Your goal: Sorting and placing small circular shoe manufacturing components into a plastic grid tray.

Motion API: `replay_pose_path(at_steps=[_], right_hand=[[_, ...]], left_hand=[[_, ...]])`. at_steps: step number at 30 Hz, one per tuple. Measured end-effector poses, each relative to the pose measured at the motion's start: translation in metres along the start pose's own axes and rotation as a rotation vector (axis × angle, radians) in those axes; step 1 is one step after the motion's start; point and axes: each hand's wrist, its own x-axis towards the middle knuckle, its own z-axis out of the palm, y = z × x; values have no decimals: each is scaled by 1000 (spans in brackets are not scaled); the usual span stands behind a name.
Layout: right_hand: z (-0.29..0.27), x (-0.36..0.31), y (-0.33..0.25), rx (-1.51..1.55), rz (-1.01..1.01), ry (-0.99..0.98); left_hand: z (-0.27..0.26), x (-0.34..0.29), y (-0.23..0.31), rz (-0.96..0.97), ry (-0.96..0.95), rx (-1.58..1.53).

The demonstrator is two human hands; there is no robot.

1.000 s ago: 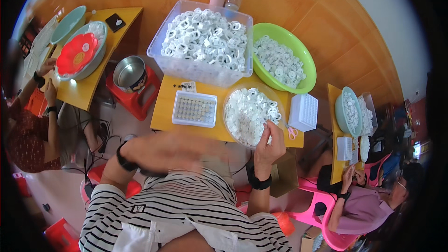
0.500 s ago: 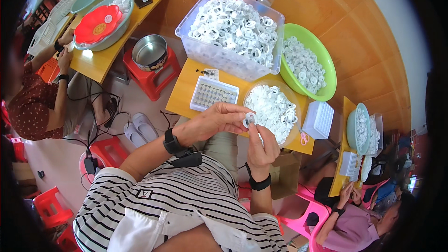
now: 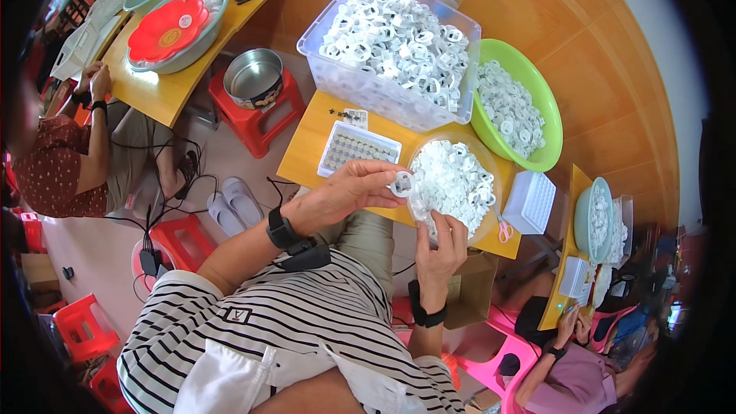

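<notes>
My left hand (image 3: 354, 193) pinches a small white ring-shaped plastic part (image 3: 401, 184) between thumb and fingertips, just left of a clear round bowl. My right hand (image 3: 441, 251) is at the near rim of that clear bowl (image 3: 497, 198), with its thumb apart from the bent fingers and nothing visible between them. Small white plastic pieces (image 3: 452, 184) fill the bowl. Beyond my left hand, a white tray (image 3: 328, 169) holds rows of small round greyish pieces. A few tiny dark pieces lie by a small printed card (image 3: 356, 116).
Behind the tray stands a large clear bin (image 3: 383, 96) heaped with white ring parts. A green basin (image 3: 553, 138) holds more. Pink scissors (image 3: 504, 230) and a white gridded box (image 3: 529, 201) are at the right. Co-workers sit at side tables. A red stool (image 3: 257, 126) holds a metal tin.
My right hand has let go of the white ring part and moved down and right to the bowl's near edge. The part stays in my left hand, which has shifted slightly left.
</notes>
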Motion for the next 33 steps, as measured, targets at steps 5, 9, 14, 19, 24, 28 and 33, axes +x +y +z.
replay_pose_path(at_steps=[5, 9, 14, 19, 24, 28, 33], right_hand=[[3, -26, 21, -89, 64, -156], [24, -37, 36, 62, 81, -86], [34, -29, 44, 59, 14, -67], [34, -28, 49, 45, -51, -62], [26, -13, 21, 26, 37, 84], [39, 2, 5, 148, 67, 48], [70, 31, -20, 237, 46, -50]], left_hand=[[-10, -2, 2, -2, 52, -17], [-19, -6, 3, -8, 51, -45], [-27, -15, 7, 16, 41, -96], [-36, -29, 16, 63, 101, -124], [-57, -43, 22, 111, 200, -134], [-66, -47, 20, 158, 172, -151], [-64, -46, 13, 148, 181, -148]])
